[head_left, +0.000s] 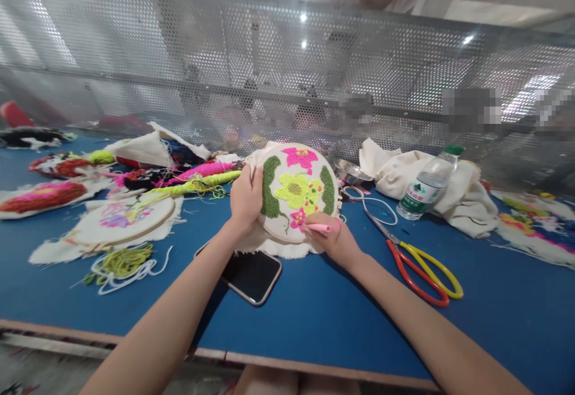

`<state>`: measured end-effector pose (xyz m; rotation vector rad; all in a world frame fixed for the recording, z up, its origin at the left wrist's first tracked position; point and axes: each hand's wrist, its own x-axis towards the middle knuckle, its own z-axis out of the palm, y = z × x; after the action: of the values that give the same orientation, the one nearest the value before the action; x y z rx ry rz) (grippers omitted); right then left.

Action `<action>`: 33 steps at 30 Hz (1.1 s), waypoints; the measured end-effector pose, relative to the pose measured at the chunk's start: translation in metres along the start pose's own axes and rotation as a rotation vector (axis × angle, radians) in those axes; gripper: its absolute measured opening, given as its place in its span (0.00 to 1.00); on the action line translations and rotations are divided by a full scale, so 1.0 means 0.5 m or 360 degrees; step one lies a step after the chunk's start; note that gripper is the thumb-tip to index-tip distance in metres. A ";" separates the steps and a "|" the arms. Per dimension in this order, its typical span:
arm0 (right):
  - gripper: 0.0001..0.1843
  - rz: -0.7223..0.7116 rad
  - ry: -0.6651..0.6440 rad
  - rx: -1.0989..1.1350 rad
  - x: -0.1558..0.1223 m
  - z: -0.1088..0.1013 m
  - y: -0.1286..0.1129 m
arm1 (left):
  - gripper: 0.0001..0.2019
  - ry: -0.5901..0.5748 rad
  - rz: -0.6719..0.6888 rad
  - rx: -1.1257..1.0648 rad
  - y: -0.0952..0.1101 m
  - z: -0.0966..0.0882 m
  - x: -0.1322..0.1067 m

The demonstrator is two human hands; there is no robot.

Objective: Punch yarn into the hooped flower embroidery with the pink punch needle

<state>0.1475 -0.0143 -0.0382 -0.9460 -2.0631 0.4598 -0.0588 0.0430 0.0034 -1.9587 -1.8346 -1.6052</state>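
Embroidery [293, 188] rests in curled left hand [247, 201]; right hand [335, 242] pinches pink tool [320, 227].

A phone [254, 278] lies dark on the blue table [336, 329]; over to the right, scissors [392, 238], one handle red, one yellow; a green-capped bottle [422, 193] stands beyond, crumpled cream cloth [469, 203] behind it, perforated metal panel [287, 54] spanning the back.

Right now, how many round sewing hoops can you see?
2. The near hoop is in the left hand; the other hoop lies on the blue table, off to the left. More might be hidden from view.
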 end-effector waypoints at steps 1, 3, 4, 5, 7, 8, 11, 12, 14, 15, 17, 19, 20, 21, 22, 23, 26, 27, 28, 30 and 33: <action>0.11 0.0013 0.0028 0.0021 0.001 0.002 0.000 | 0.15 0.0003 0.0004 -0.0012 0.001 0.000 0.000; 0.11 0.0044 0.0110 0.0062 0.004 0.003 0.002 | 0.15 0.0009 0.0016 -0.0035 0.003 -0.002 -0.001; 0.11 0.0063 0.0153 0.0076 0.005 0.003 0.004 | 0.15 0.0015 0.0023 -0.0047 0.005 -0.002 -0.002; 0.11 0.0088 0.0193 0.0083 0.006 0.002 0.006 | 0.15 0.0022 0.0028 -0.0058 0.006 -0.003 -0.002; 0.12 0.0145 0.0251 0.0085 0.008 0.000 0.012 | 0.15 0.0039 0.0031 -0.0077 0.009 -0.005 -0.002; 0.12 0.0170 0.0270 0.0084 0.008 -0.001 0.014 | 0.15 0.0046 0.0027 -0.0080 0.010 -0.005 -0.003; 0.12 0.0181 0.0294 0.0081 0.003 0.003 0.018 | 0.15 0.0049 -0.0001 -0.0051 0.011 -0.005 -0.002; 0.12 0.0161 0.0276 0.0080 0.001 0.006 0.018 | 0.15 0.0045 -0.0012 -0.0035 0.010 -0.004 -0.002; 0.12 0.0103 0.0196 0.0076 -0.001 0.013 0.018 | 0.15 0.0040 -0.0029 -0.0009 0.010 -0.004 -0.003; 0.11 0.0076 0.0146 0.0072 -0.001 0.016 0.019 | 0.15 0.0040 -0.0033 -0.0003 0.011 -0.004 -0.004; 0.11 0.0049 0.0080 0.0057 0.001 0.021 0.021 | 0.14 0.0047 -0.0022 -0.0005 0.012 -0.004 -0.005; 0.10 0.0085 0.0099 0.0044 0.004 0.023 0.022 | 0.14 0.0054 0.0003 -0.0025 0.013 -0.005 -0.006; 0.10 0.0118 0.0123 0.0044 0.005 0.022 0.022 | 0.14 0.0052 0.0014 -0.0037 0.013 -0.006 -0.005; 0.10 0.0156 0.0150 0.0048 0.005 0.021 0.022 | 0.14 0.0045 0.0020 -0.0045 0.012 -0.006 -0.005; 0.10 0.0195 0.0175 0.0058 0.004 0.020 0.022 | 0.14 0.0037 0.0016 -0.0048 0.011 -0.006 -0.004; 0.11 0.0229 0.0194 0.0071 0.002 0.017 0.021 | 0.14 0.0026 0.0005 -0.0045 0.010 -0.006 -0.003; 0.12 0.0304 0.0238 0.0112 -0.004 0.011 0.019 | 0.14 -0.0002 -0.0041 -0.0016 0.007 -0.005 -0.001; 0.12 0.0321 0.0252 0.0127 -0.006 0.010 0.018 | 0.14 -0.0006 -0.0048 -0.0010 0.006 -0.005 0.000; 0.12 0.0334 0.0265 0.0146 -0.007 0.009 0.018 | 0.14 -0.0009 -0.0050 -0.0008 0.005 -0.005 0.000; 0.12 0.0352 0.0295 0.0199 -0.008 0.009 0.019 | 0.14 -0.0009 -0.0048 -0.0008 0.005 -0.004 0.000; 0.12 0.0363 0.0335 0.0302 -0.007 0.012 0.021 | 0.14 -0.0006 -0.0045 -0.0023 0.005 -0.004 0.000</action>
<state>0.1491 -0.0100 -0.0498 -1.0707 -1.6992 0.6358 -0.0583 0.0412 0.0057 -1.9518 -1.8660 -1.6284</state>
